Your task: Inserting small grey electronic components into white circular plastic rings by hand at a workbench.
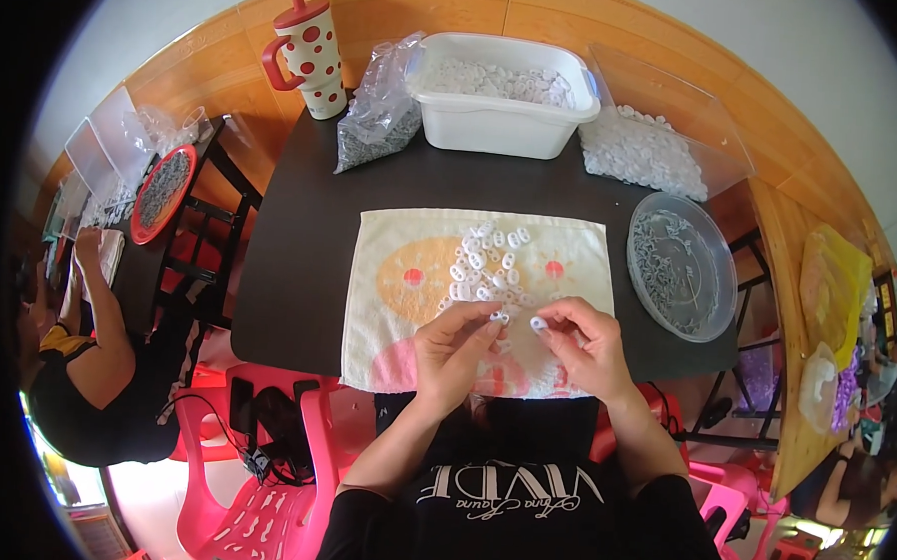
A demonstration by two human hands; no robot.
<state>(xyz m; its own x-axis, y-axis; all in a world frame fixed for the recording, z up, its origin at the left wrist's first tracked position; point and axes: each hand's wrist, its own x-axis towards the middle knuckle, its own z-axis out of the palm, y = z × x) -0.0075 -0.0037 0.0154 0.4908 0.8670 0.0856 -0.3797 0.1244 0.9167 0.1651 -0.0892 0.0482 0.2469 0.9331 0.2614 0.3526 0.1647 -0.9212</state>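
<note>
My left hand (451, 352) pinches a small white plastic piece (499, 318) between thumb and forefinger, above the near part of a cream patterned towel (580, 241). A short gap to the right, my right hand (588, 348) grips another small white oval piece (538, 324) with a dark spot in its end. Just beyond both hands lies a loose heap of small white oval plastic pieces (484, 262), several with visible holes. The exact shape of what the left fingers hold is partly hidden.
On the dark table (299, 263) stand a white tub (505, 127) of white pieces, a bag of grey bits (374, 142), a spotted tumbler (313, 59), a clear bin of white pieces (644, 153) and a round dish (682, 325) of small grey parts. Another person (94, 385) sits left.
</note>
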